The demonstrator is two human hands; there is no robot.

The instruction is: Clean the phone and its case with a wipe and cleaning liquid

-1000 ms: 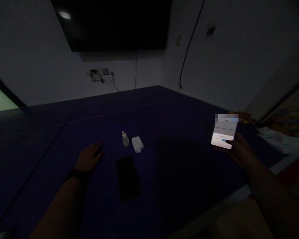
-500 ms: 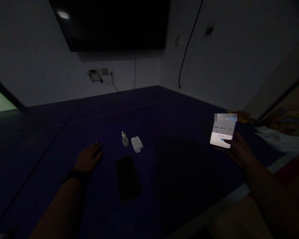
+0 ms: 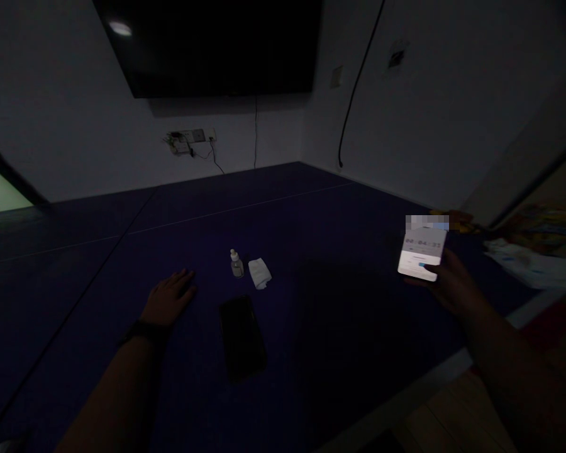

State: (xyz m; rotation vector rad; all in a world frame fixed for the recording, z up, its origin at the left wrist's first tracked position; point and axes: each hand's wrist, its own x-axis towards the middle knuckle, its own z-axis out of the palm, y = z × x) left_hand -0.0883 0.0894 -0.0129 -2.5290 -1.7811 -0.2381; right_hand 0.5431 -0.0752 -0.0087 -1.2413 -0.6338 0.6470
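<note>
At the right, my right hand [image 3: 451, 283] grips a lit smartphone [image 3: 421, 257], its thumb over the lower part of the screen. Timer-like digits show on that screen, and its top is blurred out. My left hand [image 3: 168, 296] lies flat on the dark blue table [image 3: 193, 390], fingers stretched out, holding nothing. Just right of it stands a small clear dropper bottle [image 3: 236, 265] with a white cap. Beside the bottle is a folded white cloth or tissue [image 3: 260, 274]. Nearer to me lies a dark phone-like slab [image 3: 243, 338], its screen black.
A large dark television [image 3: 221, 50] hangs on the wall above wall sockets [image 3: 193, 136] with loose wires. A black cable [image 3: 356, 88] dangles down the right wall. White plastic bags [image 3: 532, 264] and yellow packaging [image 3: 457, 221] lie at the table's right side.
</note>
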